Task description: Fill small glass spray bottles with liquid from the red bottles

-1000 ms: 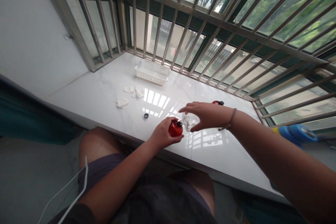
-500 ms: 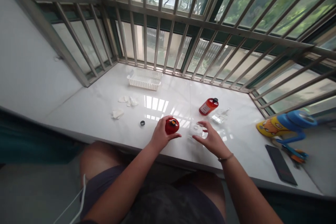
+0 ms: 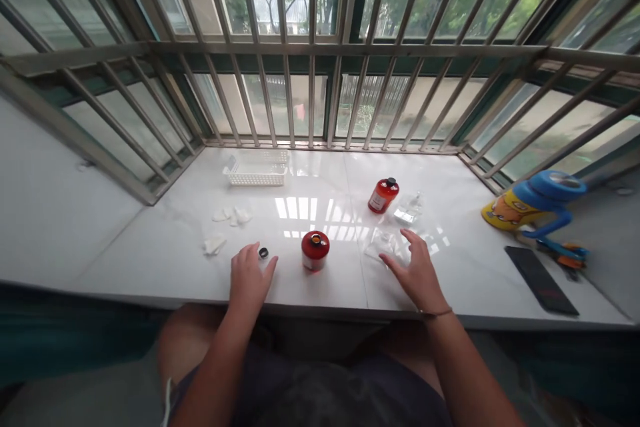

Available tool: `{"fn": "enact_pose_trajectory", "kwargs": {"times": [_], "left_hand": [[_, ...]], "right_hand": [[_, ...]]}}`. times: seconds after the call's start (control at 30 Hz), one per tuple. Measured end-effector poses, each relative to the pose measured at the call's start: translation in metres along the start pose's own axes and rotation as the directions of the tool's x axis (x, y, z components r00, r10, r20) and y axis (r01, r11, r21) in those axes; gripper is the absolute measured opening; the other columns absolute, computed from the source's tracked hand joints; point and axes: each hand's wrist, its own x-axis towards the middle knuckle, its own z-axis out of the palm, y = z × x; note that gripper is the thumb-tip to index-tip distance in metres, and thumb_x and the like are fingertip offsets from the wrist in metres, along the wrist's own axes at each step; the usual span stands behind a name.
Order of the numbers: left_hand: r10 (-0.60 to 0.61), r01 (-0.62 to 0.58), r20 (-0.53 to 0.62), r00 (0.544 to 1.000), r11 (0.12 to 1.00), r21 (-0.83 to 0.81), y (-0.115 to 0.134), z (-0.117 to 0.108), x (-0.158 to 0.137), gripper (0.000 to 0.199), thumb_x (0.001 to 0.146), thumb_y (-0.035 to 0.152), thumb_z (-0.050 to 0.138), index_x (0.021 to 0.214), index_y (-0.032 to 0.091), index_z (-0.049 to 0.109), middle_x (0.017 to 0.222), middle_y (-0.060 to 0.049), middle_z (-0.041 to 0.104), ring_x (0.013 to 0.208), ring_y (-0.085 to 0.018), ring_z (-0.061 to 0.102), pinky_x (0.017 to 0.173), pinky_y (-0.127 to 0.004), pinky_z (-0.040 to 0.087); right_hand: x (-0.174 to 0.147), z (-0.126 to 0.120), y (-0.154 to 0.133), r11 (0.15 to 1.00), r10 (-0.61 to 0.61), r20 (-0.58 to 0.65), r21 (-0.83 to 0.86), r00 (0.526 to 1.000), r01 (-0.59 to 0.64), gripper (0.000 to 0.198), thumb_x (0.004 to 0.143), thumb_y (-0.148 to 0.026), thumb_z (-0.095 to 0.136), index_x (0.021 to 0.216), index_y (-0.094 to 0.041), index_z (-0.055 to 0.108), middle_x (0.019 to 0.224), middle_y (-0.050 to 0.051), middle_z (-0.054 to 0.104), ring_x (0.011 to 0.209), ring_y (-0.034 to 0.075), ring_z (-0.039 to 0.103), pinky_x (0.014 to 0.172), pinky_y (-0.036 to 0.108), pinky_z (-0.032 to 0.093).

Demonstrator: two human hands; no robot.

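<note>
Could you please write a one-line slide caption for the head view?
Left hand reaches the small black cap; right hand rests by a clear bottle, open red bottle between.

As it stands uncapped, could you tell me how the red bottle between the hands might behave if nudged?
The red bottle looks squat, so it would probably slide on the glossy sill rather than tip. Its open mouth could spill any contents.

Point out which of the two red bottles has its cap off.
The near red bottle, between the left hand and right hand, shows an open mouth. The far red bottle wears a black cap.
</note>
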Motion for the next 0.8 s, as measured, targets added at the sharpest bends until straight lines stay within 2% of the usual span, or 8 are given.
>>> {"fn": "enact_pose_trajectory", "kwargs": {"times": [0.17, 0.4, 0.53, 0.6, 0.67, 0.7, 0.73, 0.8], "left_hand": [[-0.052, 0.053, 0.112, 0.992, 0.999, -0.011, -0.011, 0.002, 0.007, 0.035, 0.097, 0.039, 0.059, 0.117, 0.015, 0.075, 0.119, -0.018, 0.072, 0.114, -0.038, 0.062, 0.109, -0.055, 0.049], [-0.126, 0.146, 0.129, 0.984, 0.977, -0.158, -0.008, 0.000, 0.018, 0.033, 0.090, 0.040, 0.065, 0.110, 0.017, 0.078, 0.111, -0.016, 0.075, 0.106, -0.036, 0.066, 0.108, -0.054, 0.049], [-0.216, 0.266, 0.191, 0.958, 0.918, -0.294, 0.005, -0.013, 0.016, 0.041, 0.088, 0.052, 0.071, 0.111, 0.019, 0.079, 0.097, -0.011, 0.078, 0.086, -0.028, 0.069, 0.087, -0.044, 0.057], [-0.264, 0.370, 0.276, 0.924, 0.797, -0.478, 0.020, -0.025, 0.011, 0.049, 0.087, 0.059, 0.074, 0.115, 0.019, 0.079, 0.097, -0.009, 0.078, 0.080, -0.023, 0.068, 0.077, -0.035, 0.056], [-0.291, 0.518, 0.428, 0.855, 0.460, -0.722, 0.041, -0.039, 0.003, 0.052, 0.079, 0.054, 0.086, 0.115, 0.017, 0.078, 0.104, -0.010, 0.078, 0.081, -0.018, 0.067, 0.076, -0.030, 0.055], [-0.276, 0.565, 0.498, 0.822, 0.292, -0.772, 0.053, -0.047, -0.002, 0.052, 0.073, 0.049, 0.093, 0.112, 0.017, 0.079, 0.105, -0.009, 0.078, 0.081, -0.016, 0.066, 0.077, -0.028, 0.055], [-0.253, 0.591, 0.544, 0.800, 0.174, -0.787, 0.065, -0.055, -0.006, 0.050, 0.070, 0.043, 0.097, 0.109, 0.018, 0.079, 0.105, -0.008, 0.078, 0.081, -0.014, 0.065, 0.078, -0.026, 0.055], [-0.191, 0.618, 0.599, 0.778, 0.065, -0.783, 0.087, -0.069, -0.015, 0.046, 0.066, 0.035, 0.101, 0.101, 0.017, 0.079, 0.101, -0.007, 0.077, 0.081, -0.012, 0.064, 0.077, -0.023, 0.054]], "right_hand": [[-0.027, -0.007, -0.036, 0.999, -0.049, -0.146, -0.003, 0.988, 0.049, 0.057, 0.099, -0.049, 0.073, 0.147, -0.024, 0.055, 0.144, 0.017, 0.061, 0.139, 0.037, 0.057, 0.116, 0.064, 0.050], [-0.047, -0.005, -0.078, 0.978, -0.198, -0.054, 0.052, 0.979, 0.201, 0.045, 0.099, -0.030, 0.074, 0.142, -0.025, 0.059, 0.138, 0.016, 0.065, 0.132, 0.035, 0.061, 0.111, 0.061, 0.053], [-0.050, -0.002, -0.105, 0.957, -0.251, -0.008, 0.149, 0.968, 0.249, 0.039, 0.099, -0.021, 0.072, 0.137, -0.026, 0.062, 0.133, 0.014, 0.067, 0.127, 0.033, 0.063, 0.106, 0.056, 0.057], [-0.051, -0.002, -0.123, 0.938, -0.274, 0.026, 0.228, 0.961, 0.261, 0.037, 0.099, -0.018, 0.070, 0.134, -0.026, 0.063, 0.129, 0.013, 0.068, 0.123, 0.031, 0.065, 0.103, 0.051, 0.059], [-0.050, -0.002, -0.143, 0.911, -0.299, 0.065, 0.318, 0.952, 0.264, 0.036, 0.100, -0.015, 0.069, 0.134, -0.026, 0.064, 0.125, 0.012, 0.069, 0.120, 0.028, 0.067, 0.100, 0.046, 0.061], [-0.049, -0.002, -0.153, 0.895, -0.310, 0.081, 0.362, 0.947, 0.262, 0.036, 0.100, -0.014, 0.068, 0.134, -0.026, 0.064, 0.123, 0.012, 0.070, 0.118, 0.027, 0.068, 0.099, 0.044, 0.062], [-0.048, -0.001, -0.163, 0.878, -0.320, 0.094, 0.403, 0.943, 0.257, 0.037, 0.099, -0.014, 0.069, 0.134, -0.026, 0.064, 0.122, 0.011, 0.071, 0.117, 0.026, 0.069, 0.099, 0.043, 0.063], [-0.046, 0.000, -0.181, 0.847, -0.330, 0.108, 0.473, 0.938, 0.244, 0.038, 0.099, -0.017, 0.071, 0.135, -0.025, 0.063, 0.123, 0.011, 0.071, 0.117, 0.026, 0.069, 0.099, 0.041, 0.063]]}}
